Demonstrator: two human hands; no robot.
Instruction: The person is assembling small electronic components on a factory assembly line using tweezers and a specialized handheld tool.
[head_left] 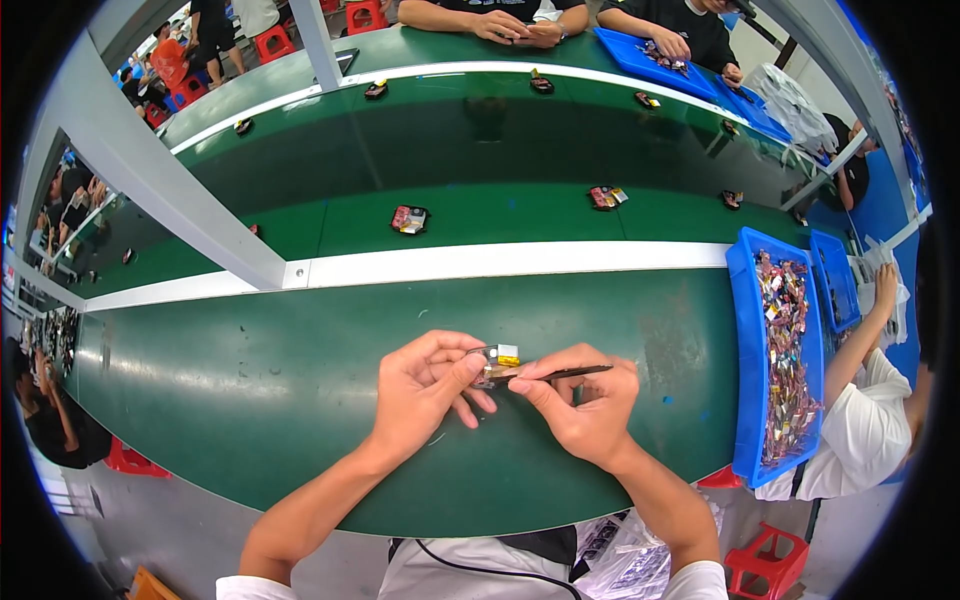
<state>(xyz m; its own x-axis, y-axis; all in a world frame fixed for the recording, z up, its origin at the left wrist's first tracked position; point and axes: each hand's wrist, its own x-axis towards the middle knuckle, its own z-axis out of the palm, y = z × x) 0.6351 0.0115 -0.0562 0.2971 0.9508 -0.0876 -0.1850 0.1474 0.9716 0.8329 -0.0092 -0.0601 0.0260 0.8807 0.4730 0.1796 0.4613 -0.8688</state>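
Left hand [425, 385] fingers pinch small silver-yellow component [500, 360] just above green worktop [250, 390], steadying it; right hand [585, 405] fingers grip black tweezers [565, 373], tip at component; blue tray [745, 400] of parts to right

The left hand [425, 385] is covering most of the small part [497, 362], so its shape is too hard to tell. The tip of the thin black tool [575, 372] is hiding behind the right hand [585, 400] fingers. The shiny bits in the blue tray [745, 400] at the table's right edge are looking too tiny to tell apart.
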